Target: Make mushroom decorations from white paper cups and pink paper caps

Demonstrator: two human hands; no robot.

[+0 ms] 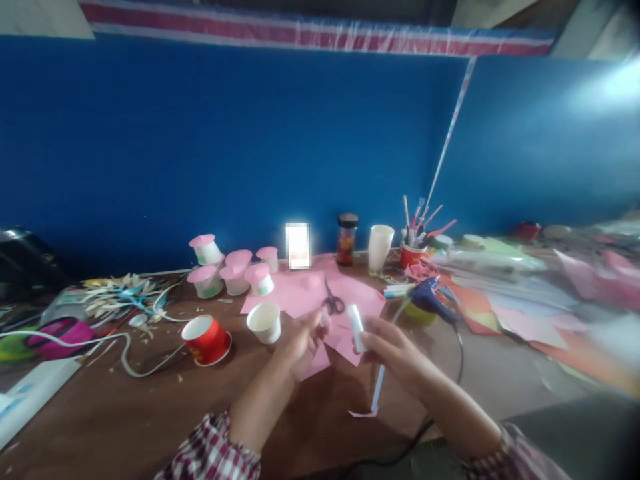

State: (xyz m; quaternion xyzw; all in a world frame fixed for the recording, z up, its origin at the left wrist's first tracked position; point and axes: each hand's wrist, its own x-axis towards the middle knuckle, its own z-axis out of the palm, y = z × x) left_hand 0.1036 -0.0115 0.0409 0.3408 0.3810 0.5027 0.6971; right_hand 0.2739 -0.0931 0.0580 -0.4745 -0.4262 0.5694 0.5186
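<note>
My right hand [393, 347] grips a short white tube [356, 327] between thumb and fingers, held upright with a slight tilt. My left hand [306, 343] is closed in a pinch to the left of the tube; what lies in its fingertips, if anything, is too blurred to name. Just beyond the hands, dark-handled scissors [334, 303] rest on sheets of pink paper [300, 290]. A white paper cup [264, 323] stands left of my left hand. Below the right hand, a pale strip [379, 390] runs down to a small pink paper piece [363, 414].
Several pink-topped cups [238, 273] stand at back left, near a tipped red cup [205, 340] and a white cord [127, 357]. A lidded jar [347, 240], tall white cup [381, 247] and red tool holder [413, 257] line the back. A blue glue gun [435, 298] lies right.
</note>
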